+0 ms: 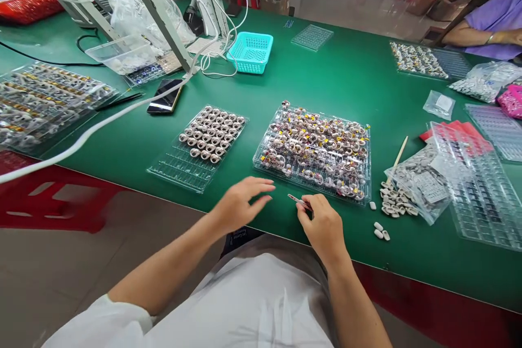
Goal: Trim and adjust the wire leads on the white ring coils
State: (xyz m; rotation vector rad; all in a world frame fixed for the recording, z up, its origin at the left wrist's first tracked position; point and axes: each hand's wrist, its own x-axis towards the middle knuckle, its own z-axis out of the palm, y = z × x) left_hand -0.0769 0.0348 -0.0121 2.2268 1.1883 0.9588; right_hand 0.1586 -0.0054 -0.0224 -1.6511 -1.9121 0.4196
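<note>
My left hand (pixel 240 204) hovers over the green table's near edge, thumb and fingers apart, with nothing in it. In my right hand (pixel 324 223) is a pair of tweezers (pixel 297 200), its tips pointing left toward the other hand. Just beyond both hands lies a clear tray (pixel 318 149) packed with small parts in white, dark and yellow. To the left, a second clear tray (pixel 179 166) carries rows of small beige ring-shaped parts (pixel 212 133). Right of my right hand lie a heap of small beige shells (pixel 395 201) and a few loose white ones (pixel 379 228).
A wooden stick (pixel 397 157) leans from the shell heap beside a plastic bag (pixel 426 185) and clear trays (pixel 481 196). A phone (pixel 165 97), turquoise basket (pixel 250 53), white cable (pixel 101 128) and filled tray (pixel 49 100) stand left. A person in purple (pixel 495 24) sits across.
</note>
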